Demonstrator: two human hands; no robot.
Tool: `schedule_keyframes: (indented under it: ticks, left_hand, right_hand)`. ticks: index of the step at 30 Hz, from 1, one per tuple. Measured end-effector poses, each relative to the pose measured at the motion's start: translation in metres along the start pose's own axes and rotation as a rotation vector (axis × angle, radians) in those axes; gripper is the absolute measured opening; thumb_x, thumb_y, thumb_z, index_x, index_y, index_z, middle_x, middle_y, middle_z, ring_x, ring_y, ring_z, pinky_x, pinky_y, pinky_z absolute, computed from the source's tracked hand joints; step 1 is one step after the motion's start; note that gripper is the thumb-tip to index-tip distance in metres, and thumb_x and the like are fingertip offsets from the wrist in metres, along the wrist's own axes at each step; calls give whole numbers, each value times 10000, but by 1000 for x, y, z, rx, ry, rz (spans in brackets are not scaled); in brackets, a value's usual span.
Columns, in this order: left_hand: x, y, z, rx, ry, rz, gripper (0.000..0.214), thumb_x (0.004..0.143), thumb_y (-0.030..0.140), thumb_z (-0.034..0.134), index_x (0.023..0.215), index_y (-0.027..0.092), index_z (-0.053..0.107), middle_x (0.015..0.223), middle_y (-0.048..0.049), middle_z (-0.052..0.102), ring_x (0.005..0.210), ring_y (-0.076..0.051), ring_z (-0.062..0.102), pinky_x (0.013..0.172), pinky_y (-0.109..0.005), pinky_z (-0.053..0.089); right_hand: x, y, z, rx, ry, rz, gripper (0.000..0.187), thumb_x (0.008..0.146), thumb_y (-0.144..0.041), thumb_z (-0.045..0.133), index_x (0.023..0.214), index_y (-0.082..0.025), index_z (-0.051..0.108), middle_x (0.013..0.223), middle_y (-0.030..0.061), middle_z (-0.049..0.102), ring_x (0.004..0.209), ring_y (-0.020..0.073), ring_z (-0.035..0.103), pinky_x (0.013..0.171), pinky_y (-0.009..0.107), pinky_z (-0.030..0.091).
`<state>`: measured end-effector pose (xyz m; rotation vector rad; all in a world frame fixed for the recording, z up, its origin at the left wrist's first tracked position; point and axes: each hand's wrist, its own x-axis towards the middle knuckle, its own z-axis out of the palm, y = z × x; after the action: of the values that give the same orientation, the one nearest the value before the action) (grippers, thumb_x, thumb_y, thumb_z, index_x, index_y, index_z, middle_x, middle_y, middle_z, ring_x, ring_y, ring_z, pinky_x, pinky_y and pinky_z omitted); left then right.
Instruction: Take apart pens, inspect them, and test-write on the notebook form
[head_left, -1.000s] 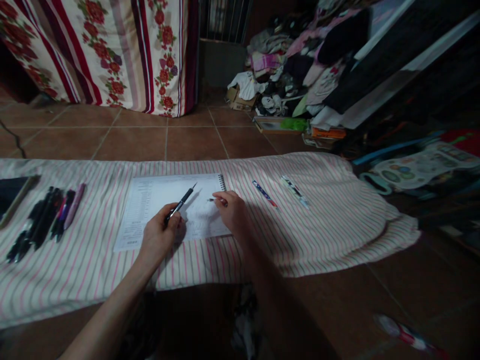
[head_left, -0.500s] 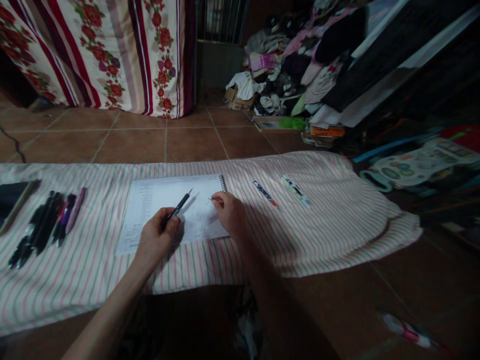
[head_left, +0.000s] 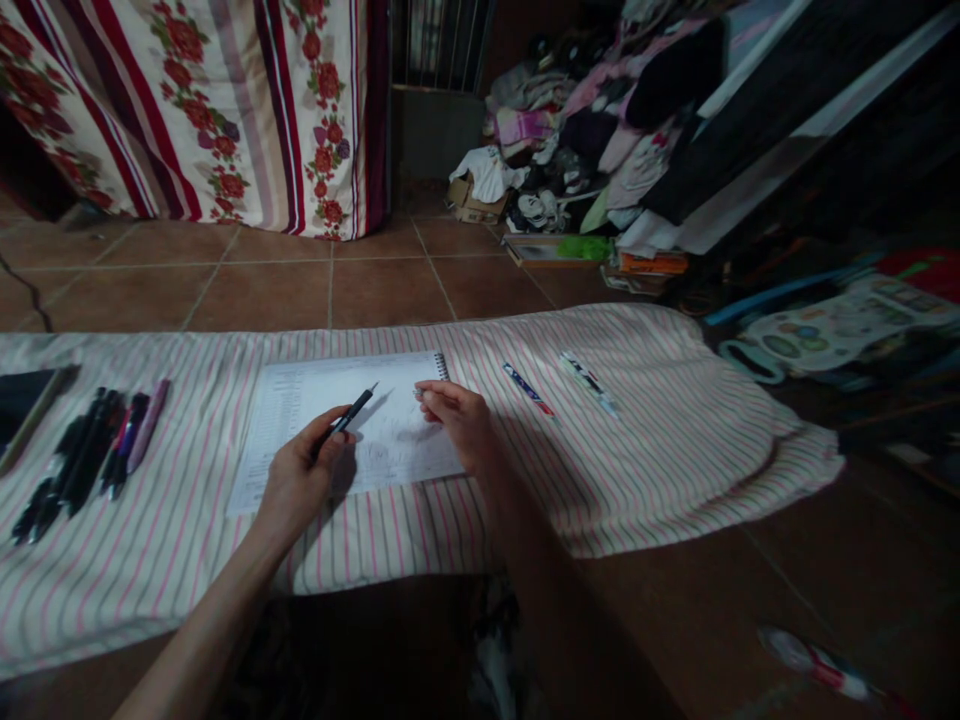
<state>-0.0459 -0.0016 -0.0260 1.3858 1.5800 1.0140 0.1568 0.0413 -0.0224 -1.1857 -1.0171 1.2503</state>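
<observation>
While the left hand holds a dark pen in the head view, the right hand pinches a small piece, too tiny to identify. Judging from this, the work seems to be in the middle: pen and piece are both taken up, yet they are apart, not joined. Whether the piece belongs to this pen, I cannot tell. Pale marks are on the notepad below, while two patterned pens, one blue-red and one whitish, lie unheld on the cloth-covered counter. As for position, the dark pen passes between the left fingers, which are closed around its barrel, and its tip points up and away, toward the right; the right fingers do not touch it.
</observation>
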Motion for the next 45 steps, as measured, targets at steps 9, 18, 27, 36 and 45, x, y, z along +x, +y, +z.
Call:
schedule_keyframes:
  ticks: [9,18,27,36,45]
  left_hand:
    - [0,-2,-3,161,-40,109,392,798,376,511,1135,213,627,954,-66,706,959,-236,628,916,-410,437]
    - [1,-7,-5,322,-28,215,385,822,368,454,1126,221,637,948,-63,695,928,-237,622,862,-394,460]
    - [-1,-2,-3,435,-36,303,387,835,355,414,1101,206,653,869,-64,680,836,-233,604,762,-378,478]
    - [0,-6,-1,433,-34,327,372,848,332,411,1104,198,644,874,-69,683,824,-226,588,755,-391,473]
    - [-1,-6,1,413,-57,350,361,857,279,409,1122,177,632,861,-79,674,822,-222,585,755,-390,468]
  right_hand:
    - [-2,-5,-3,57,-38,34,241,628,-328,709,818,-180,722,736,39,703,642,117,617,622,258,502]
    - [-3,-6,-5,-75,-77,-54,167,686,-265,631,806,-192,722,684,8,692,582,101,605,582,241,499]
    - [-2,0,-3,-157,-108,-100,180,710,-251,589,816,-180,716,642,3,673,564,99,601,547,218,485]
    - [1,6,-5,-220,-150,-93,225,743,-245,559,889,-145,697,665,18,665,578,96,599,559,213,485]
    - [1,8,-2,-230,-148,-103,206,738,-235,553,858,-152,698,679,19,672,578,95,604,547,206,488]
